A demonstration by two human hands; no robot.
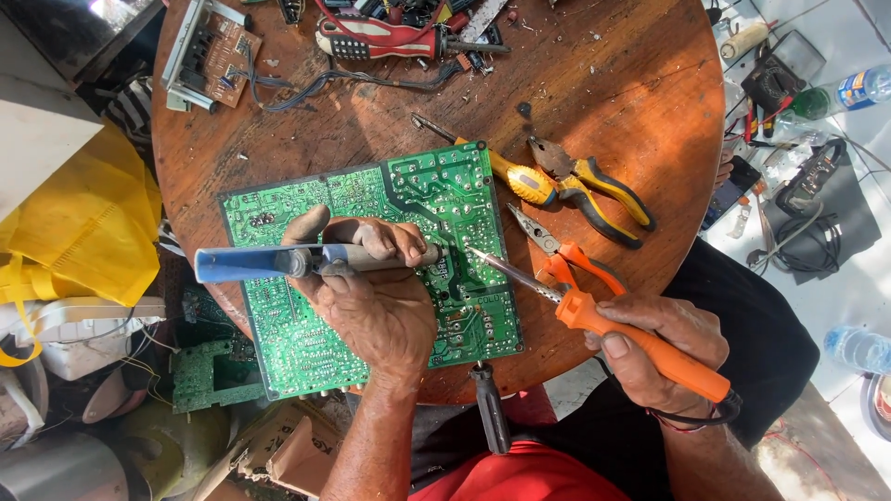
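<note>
A large green circuit board [278, 278] lies solder side up on a round wooden table [603, 83]. My left hand [376, 297] rests on the board and grips a blue and grey desoldering pump [251, 263], its nozzle pointing right at the board. My right hand [664, 348] holds an orange soldering iron [640, 341], its metal tip touching the board near the pump's nozzle.
Yellow-handled pliers [594, 190], a yellow screwdriver [520, 176] and orange pliers [566, 260] lie right of the board. A red-handled tool [380, 39] and a small brown circuit board [218, 51] sit at the far edge. A yellow bag [83, 223] and clutter crowd the left floor.
</note>
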